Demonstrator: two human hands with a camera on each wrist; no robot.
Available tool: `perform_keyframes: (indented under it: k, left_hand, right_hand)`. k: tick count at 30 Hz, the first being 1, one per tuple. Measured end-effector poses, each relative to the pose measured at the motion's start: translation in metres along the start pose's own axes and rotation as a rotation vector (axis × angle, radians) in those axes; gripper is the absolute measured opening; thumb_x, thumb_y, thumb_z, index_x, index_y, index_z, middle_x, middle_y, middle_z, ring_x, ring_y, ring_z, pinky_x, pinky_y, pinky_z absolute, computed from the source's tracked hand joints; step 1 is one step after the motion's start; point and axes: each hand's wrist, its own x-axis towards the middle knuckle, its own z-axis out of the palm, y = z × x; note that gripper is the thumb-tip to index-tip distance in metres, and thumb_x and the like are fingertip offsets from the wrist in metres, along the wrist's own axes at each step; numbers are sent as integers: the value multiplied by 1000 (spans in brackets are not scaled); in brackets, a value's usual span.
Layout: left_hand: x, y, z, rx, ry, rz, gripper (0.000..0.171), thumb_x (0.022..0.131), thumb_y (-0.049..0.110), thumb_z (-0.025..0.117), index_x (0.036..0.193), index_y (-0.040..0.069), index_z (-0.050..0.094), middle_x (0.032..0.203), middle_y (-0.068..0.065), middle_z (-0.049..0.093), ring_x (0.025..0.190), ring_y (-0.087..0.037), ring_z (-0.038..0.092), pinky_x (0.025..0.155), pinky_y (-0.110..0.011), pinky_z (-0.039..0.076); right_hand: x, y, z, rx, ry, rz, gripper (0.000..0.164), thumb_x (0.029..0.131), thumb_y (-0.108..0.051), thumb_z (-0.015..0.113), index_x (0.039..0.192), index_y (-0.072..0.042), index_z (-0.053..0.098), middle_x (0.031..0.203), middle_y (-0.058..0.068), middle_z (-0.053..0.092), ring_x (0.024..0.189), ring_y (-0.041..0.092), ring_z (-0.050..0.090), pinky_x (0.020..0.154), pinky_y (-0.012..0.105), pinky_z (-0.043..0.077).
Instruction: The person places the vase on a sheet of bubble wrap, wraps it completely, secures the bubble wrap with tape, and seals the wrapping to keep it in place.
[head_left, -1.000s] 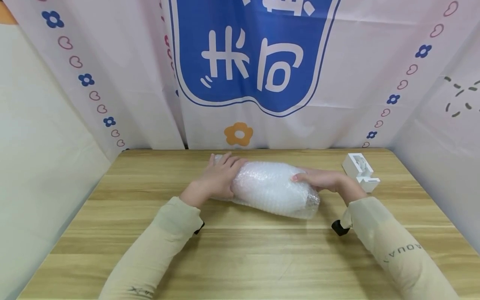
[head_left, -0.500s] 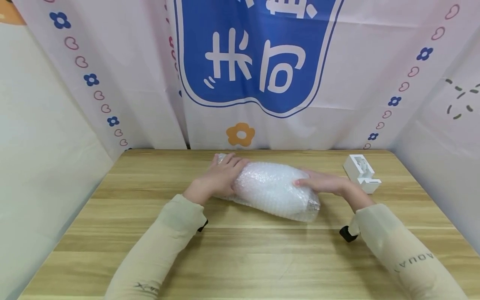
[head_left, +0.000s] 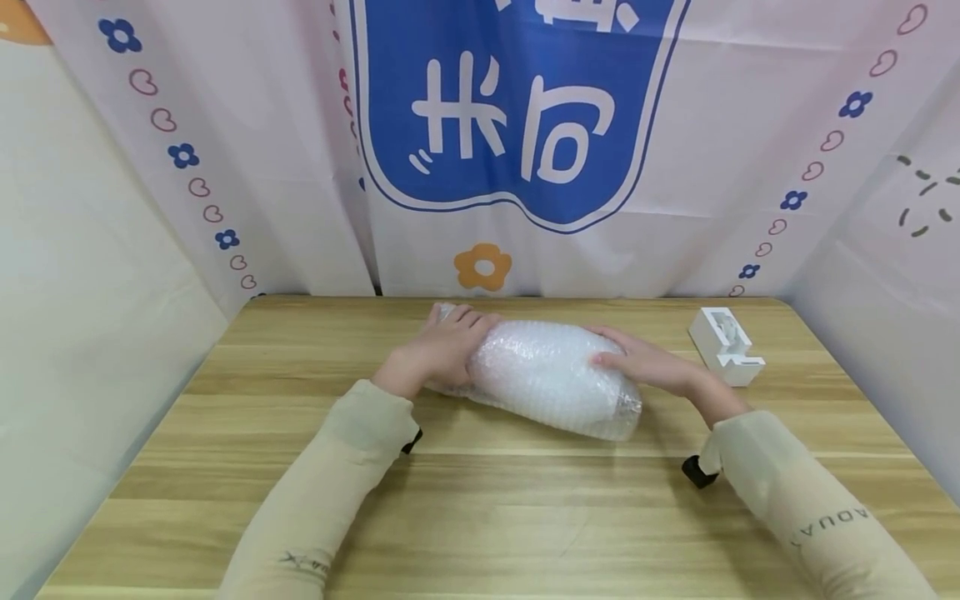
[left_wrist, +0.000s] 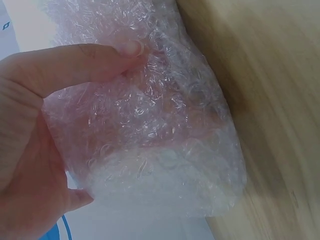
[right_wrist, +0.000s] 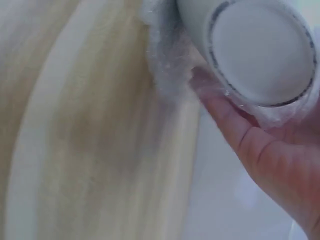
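Note:
A white cylinder in bubble wrap (head_left: 547, 379) lies slantwise toward the back of the table, its right end nearer the front. My left hand (head_left: 438, 350) grips the left part; in the left wrist view its thumb presses on the crinkled bubble wrap (left_wrist: 150, 125), with the flat end of the wrap past the fingers. Around the right end my right hand (head_left: 652, 360) holds the bundle, thumb on top and fingers on the far side. The right wrist view shows the cylinder's round white end (right_wrist: 262, 52), rimmed by a dark ring, inside the open end of the wrap.
A small white tape dispenser (head_left: 726, 346) stands near the back right of the wooden table (head_left: 510, 517), just beyond the right hand. Behind the table hangs a printed cloth (head_left: 712, 167). Pale cloth walls flank both sides.
Both hands stay on the wrapped cylinder, which lies nearly where it was. The right hand has shifted slightly, and more of its fingers now show over the far side.

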Motion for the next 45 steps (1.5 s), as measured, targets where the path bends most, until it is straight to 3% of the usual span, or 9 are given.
perform_keyframes:
  k: [8,12,17,22,28,34,39,42,45]
  left_hand:
    - [7,-4,-5,-45,-50,-22,100,83,18,86,163,18,26,163,-9,33,152,-34,20,120,-65,3]
    - [10,-5,-10,-81,-97,-25,103,79,12,87,162,21,27,164,-8,32,153,-34,19,121,-62,0]
    - [10,-6,-13,-102,-109,-11,106,77,14,89,163,22,27,165,-7,30,154,-32,15,121,-61,-2]
    - [6,-8,-10,-81,-86,29,108,81,14,88,165,20,20,168,-6,24,156,-33,7,120,-64,-5]
    - [4,-10,-5,-91,-79,59,111,82,11,87,166,21,15,170,-4,18,156,-34,2,119,-66,-4]
    - [10,-7,-6,-118,-112,42,113,80,6,86,166,23,15,170,-3,16,156,-33,1,119,-66,-3]
    - [13,-5,-10,-131,-141,7,117,78,5,87,166,25,12,172,-2,10,156,-31,-3,120,-62,-8]
    - [12,-5,-9,-132,-149,5,120,79,5,87,167,26,7,172,-1,5,156,-30,-6,120,-60,-9]
    - [10,-7,-7,-134,-131,23,120,79,5,86,167,25,7,172,-2,5,156,-30,-6,120,-61,-9]
  right_hand:
    - [3,9,3,181,-48,41,73,109,-39,41,163,0,12,165,28,15,150,49,14,118,64,15]
    - [0,11,4,299,-118,88,78,108,-44,39,164,-5,2,164,28,14,147,51,23,116,63,24]
    - [-3,9,3,317,-126,97,77,108,-44,39,164,-6,2,164,28,15,147,51,22,117,63,22]
    - [-5,4,3,199,-72,59,75,107,-42,43,165,-9,9,168,23,8,151,49,8,116,70,13]
    - [-8,-8,4,-43,56,-151,73,104,-31,58,166,-24,20,169,13,15,152,44,14,113,75,12]
    - [-12,-26,8,-356,73,-465,56,105,-8,52,160,-11,37,166,13,28,151,39,24,122,55,18]
    - [-15,-29,22,-428,125,-523,51,104,3,40,154,-8,46,162,12,37,149,36,31,123,44,20]
    - [-14,-26,29,-440,157,-536,48,105,-6,46,153,-6,48,161,13,38,148,37,32,120,55,23]
    - [-14,-25,33,-472,165,-544,58,101,-30,61,153,-7,46,162,13,36,148,37,31,116,63,25]
